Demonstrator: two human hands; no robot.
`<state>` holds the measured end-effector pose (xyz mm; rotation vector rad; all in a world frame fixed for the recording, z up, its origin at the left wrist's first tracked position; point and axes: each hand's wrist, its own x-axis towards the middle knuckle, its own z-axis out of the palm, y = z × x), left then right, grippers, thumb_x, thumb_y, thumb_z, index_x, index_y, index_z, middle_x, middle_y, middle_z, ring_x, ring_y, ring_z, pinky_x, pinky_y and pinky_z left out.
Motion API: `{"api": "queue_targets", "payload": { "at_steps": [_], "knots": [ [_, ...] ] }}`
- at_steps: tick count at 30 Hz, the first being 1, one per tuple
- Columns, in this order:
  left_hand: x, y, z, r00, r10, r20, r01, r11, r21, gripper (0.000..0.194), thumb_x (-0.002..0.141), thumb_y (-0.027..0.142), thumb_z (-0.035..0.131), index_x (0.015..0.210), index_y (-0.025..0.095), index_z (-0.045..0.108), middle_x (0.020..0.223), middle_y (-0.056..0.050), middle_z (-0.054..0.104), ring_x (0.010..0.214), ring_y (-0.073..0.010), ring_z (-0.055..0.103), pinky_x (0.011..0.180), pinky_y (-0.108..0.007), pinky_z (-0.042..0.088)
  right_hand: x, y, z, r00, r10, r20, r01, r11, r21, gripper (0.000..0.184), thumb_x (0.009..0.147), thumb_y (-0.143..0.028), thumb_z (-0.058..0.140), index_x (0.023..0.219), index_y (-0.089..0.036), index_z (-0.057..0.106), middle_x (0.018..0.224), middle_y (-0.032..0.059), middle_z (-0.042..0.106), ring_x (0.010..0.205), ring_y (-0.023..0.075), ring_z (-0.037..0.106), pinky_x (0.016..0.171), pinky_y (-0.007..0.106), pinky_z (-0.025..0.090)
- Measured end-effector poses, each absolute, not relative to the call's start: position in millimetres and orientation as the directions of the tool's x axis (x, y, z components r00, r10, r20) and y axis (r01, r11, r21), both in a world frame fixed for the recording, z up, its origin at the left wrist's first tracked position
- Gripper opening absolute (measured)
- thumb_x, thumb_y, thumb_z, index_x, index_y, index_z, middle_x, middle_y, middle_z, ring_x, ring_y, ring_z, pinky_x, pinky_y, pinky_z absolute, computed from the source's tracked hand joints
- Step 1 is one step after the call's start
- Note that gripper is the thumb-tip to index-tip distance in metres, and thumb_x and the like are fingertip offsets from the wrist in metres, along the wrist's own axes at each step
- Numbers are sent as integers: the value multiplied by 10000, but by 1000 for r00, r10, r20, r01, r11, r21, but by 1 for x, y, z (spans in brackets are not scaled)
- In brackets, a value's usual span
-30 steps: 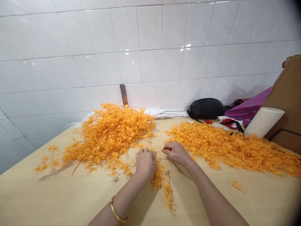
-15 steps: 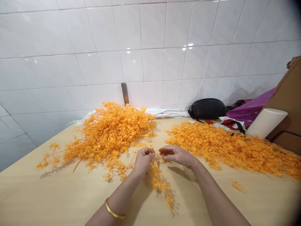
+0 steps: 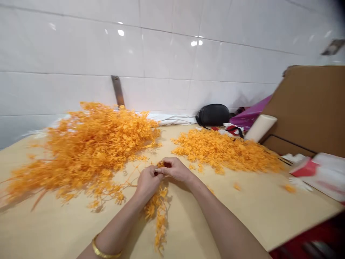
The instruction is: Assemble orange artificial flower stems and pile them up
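Both hands meet over the table (image 3: 229,216), thumbs and fingertips pinched together. My left hand (image 3: 148,181), with a gold bangle on the wrist, is closed on an orange artificial flower sprig (image 3: 161,212). Below the fingers the sprig trails towards me. My right hand (image 3: 176,169) is closed at the sprig's upper end, its fingertips touching the left ones; the exact bit it pinches is hidden. To the left lies a big heap of orange flower stems (image 3: 102,140). On the right spreads a lower pile of loose orange flower pieces (image 3: 223,149).
Behind the piles are a black pouch (image 3: 214,115), white cloth (image 3: 175,119) and purple material (image 3: 252,112). A pale roll (image 3: 261,127) leans near a cardboard box (image 3: 309,104). A white-and-red packet (image 3: 320,174) lies at the right edge. A tiled wall (image 3: 167,57) stands behind.
The view has swung to the right, bringing the box and packet into sight. My right hand, apart from the left before, has come in against it and closed at the sprig.
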<state>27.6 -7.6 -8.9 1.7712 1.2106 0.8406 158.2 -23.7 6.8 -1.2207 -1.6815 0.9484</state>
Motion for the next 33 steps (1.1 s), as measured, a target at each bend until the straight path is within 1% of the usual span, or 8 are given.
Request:
{"api": "queue_targets", "payload": {
  "at_steps": [6,10,13,17,21,24,29,33],
  "knots": [
    [24,-9,1,447,893,-45,201,-52,978,248,544,371,614,566,129,566,473,8,509,453,-111,448,439,-214,298,166,-23,5,-123,972,200,289,228,-930,324,685,-335,561,490,-170,361,483,-70,287,463,59,279,429,193,210],
    [28,-9,7,456,885,-93,143,30,989,276,580,395,592,533,144,488,455,30,453,422,-80,384,430,-202,257,157,-22,3,56,953,298,400,252,-881,295,708,-300,520,489,-172,370,462,-70,306,458,64,285,431,197,207],
    [35,-8,7,445,894,-42,85,4,996,299,603,390,576,512,159,409,440,59,374,413,-57,310,431,-192,217,151,-19,3,224,890,398,511,241,-825,339,704,-307,521,459,-180,323,434,-72,274,450,69,280,434,201,209],
    [37,-10,2,511,860,0,101,-61,993,298,614,372,563,503,164,381,440,68,330,415,-52,273,433,-191,198,184,-21,26,559,692,458,574,76,-815,282,738,-349,453,514,-195,378,452,-57,346,448,91,334,452,216,262],
    [31,-13,-2,519,854,21,111,-92,990,274,655,365,530,526,166,394,448,69,305,417,-53,252,429,-192,188,255,-49,68,639,583,502,607,19,-794,228,796,-321,348,672,-183,480,530,-25,419,501,120,393,500,237,305],
    [30,-15,-3,465,885,28,98,-83,992,262,674,364,508,536,169,399,442,67,297,413,-55,252,424,-192,184,274,-89,70,452,703,550,803,-52,-594,206,792,-259,372,880,-180,540,583,-11,469,529,138,443,528,254,341],
    [32,-15,-2,438,899,2,62,-32,998,248,676,369,503,551,167,431,445,56,332,409,-59,282,425,-193,211,246,-139,3,132,864,486,965,0,-262,292,843,-275,331,1032,-187,535,833,75,516,750,183,502,649,297,402],
    [29,-12,-3,458,889,-17,18,10,1000,280,669,382,520,525,166,416,447,50,349,403,-54,287,424,-193,218,241,-129,-19,87,817,571,993,-119,19,302,824,-282,380,1050,-161,539,998,145,491,917,274,453,737,409,369]
  ]
}}
